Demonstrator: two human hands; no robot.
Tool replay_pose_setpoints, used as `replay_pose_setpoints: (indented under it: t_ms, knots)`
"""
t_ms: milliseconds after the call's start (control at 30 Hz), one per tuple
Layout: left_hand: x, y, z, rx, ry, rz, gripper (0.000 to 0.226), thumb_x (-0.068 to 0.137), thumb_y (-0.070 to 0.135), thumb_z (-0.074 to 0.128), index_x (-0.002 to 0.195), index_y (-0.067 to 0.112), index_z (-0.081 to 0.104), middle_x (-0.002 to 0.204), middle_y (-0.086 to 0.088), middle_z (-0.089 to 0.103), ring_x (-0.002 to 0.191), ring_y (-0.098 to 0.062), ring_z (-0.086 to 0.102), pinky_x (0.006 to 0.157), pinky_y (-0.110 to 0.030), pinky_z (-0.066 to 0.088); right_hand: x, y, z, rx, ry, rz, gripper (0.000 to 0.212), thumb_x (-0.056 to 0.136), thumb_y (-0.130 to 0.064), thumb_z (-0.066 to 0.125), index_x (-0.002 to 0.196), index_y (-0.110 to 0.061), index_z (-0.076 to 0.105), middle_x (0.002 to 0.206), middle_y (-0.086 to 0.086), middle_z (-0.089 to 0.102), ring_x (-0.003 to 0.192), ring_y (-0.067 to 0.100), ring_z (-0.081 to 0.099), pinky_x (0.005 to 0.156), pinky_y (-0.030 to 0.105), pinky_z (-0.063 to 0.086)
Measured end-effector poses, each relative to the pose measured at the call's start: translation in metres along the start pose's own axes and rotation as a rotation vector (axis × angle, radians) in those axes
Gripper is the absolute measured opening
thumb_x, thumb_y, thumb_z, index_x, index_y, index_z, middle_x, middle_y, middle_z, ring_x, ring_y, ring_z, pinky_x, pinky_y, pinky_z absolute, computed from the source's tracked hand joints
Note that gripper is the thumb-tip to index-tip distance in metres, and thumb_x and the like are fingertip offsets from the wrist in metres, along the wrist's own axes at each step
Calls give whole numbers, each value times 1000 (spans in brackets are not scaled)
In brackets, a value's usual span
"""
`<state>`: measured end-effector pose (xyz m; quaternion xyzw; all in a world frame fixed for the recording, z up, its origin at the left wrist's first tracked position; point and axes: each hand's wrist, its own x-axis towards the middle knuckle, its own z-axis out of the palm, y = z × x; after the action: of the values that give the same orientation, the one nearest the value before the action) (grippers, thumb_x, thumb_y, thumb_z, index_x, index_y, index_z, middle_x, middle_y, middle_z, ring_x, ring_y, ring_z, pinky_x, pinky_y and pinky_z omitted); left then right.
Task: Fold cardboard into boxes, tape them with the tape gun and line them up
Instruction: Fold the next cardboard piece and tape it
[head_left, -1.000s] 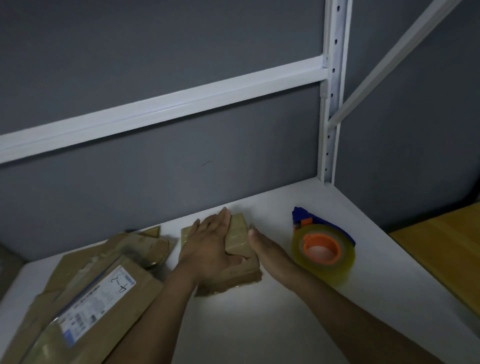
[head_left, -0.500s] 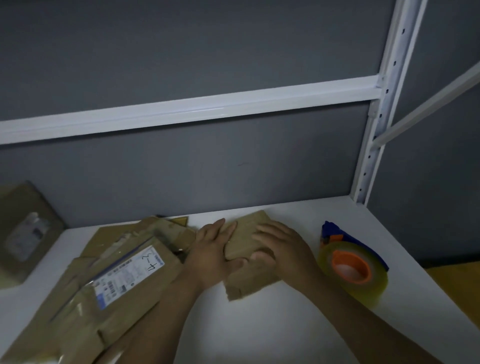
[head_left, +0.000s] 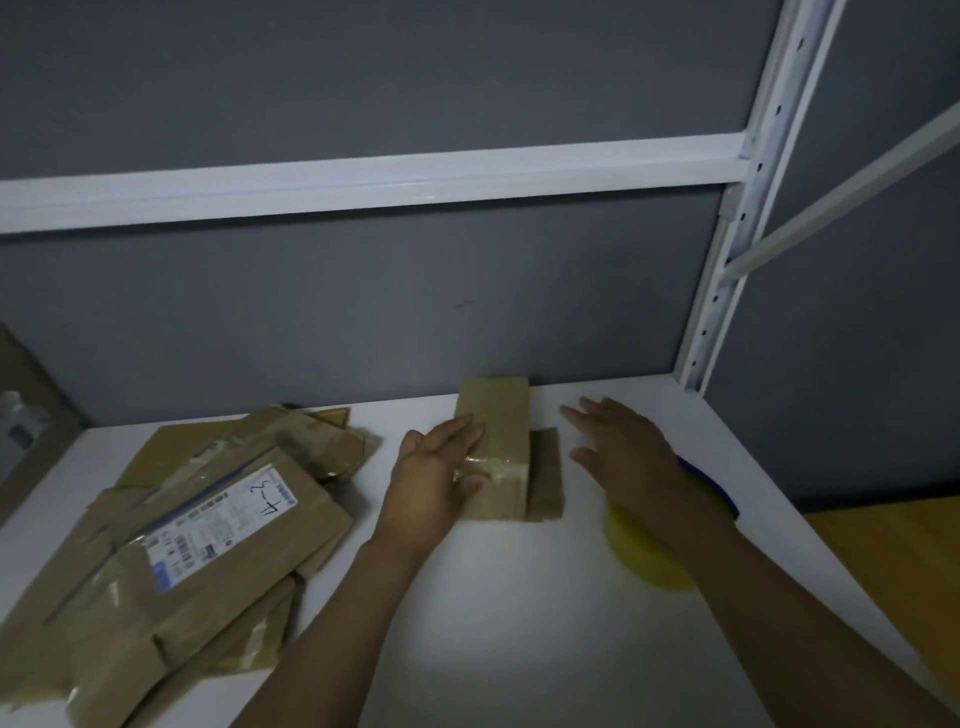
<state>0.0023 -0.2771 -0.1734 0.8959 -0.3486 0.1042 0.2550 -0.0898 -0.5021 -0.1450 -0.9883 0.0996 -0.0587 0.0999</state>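
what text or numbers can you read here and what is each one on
"4-3": handwritten on the white shipping label on the flattened cardboard at left.
Printed lines and barcodes on that label: too blurred to read.
No text visible on the small taped box or the tape gun.

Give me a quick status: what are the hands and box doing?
Left hand flat against small box. Right hand open, off the box, above tape gun. Flattened cardboard pile to the left, apart.
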Motion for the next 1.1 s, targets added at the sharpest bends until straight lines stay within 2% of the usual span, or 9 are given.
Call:
replay_pose_setpoints:
  t_ms: [133,267,400,533,667,733,833,933,1100]
  knots:
    - [6,9,9,73,-23,10,70,85,20,69,147,26,37,152,5,36,116,-24,40,93,-19,27,-38,44,13,77,-50,360,74,95,-36,53,153,-26,9,154,7,28,138,26,31,111,35,30]
    - [7,21,14,188,69,66,68,81,31,72,143,17,46,148,-3,44,121,-28,35,98,-39,35,-46,61,12,169,-92,396,72,97,-30,52,153,-20,9,143,8,42,125,23,46,100,30,38]
    - [1,50,21,22,328,294,43,89,24,56,127,6,61,127,-13,60,116,-22,43,108,-22,23,-54,75,16,62,-14,410,46,97,-23,49,141,-14,42,124,6,58,109,20,57,93,28,46]
    - [-6,78,30,-161,278,372,32,92,22,56,118,5,67,113,-10,68,105,-15,56,106,-10,30,-62,67,20,166,192,337,29,88,-18,60,117,-16,60,101,4,63,89,19,59,72,26,45]
    - [-2,102,23,-418,-47,71,42,91,53,55,122,24,59,94,6,66,83,-6,62,78,-28,55,-59,45,4,457,479,278,42,85,-22,70,126,-18,58,108,0,63,97,18,59,82,25,46]
    - [1,112,13,-674,-110,-111,24,87,43,65,109,36,58,88,11,69,82,-6,66,79,-30,57,-55,34,-13,579,590,230,36,82,-23,74,114,-21,59,101,-7,62,92,12,59,79,24,49]
    - [3,114,2,-976,-87,-222,31,87,14,69,108,35,60,91,8,74,85,-16,71,73,-35,60,-50,27,-47,818,429,116,47,72,-28,80,106,-37,49,103,-21,55,92,-1,56,70,14,46]
    - [1,111,-10,-1125,-43,-216,37,87,3,65,118,22,59,101,8,74,93,-12,71,75,-31,60,-42,26,-63,1021,181,-49,69,70,-37,75,131,-44,41,126,-24,52,109,-4,56,79,13,49]
    - [7,115,-34,-1036,77,-305,18,97,22,55,108,22,69,95,8,73,85,-1,69,64,-14,52,-33,19,-69,832,198,-212,70,75,-30,75,129,-56,39,123,-38,49,114,-13,49,89,7,42]
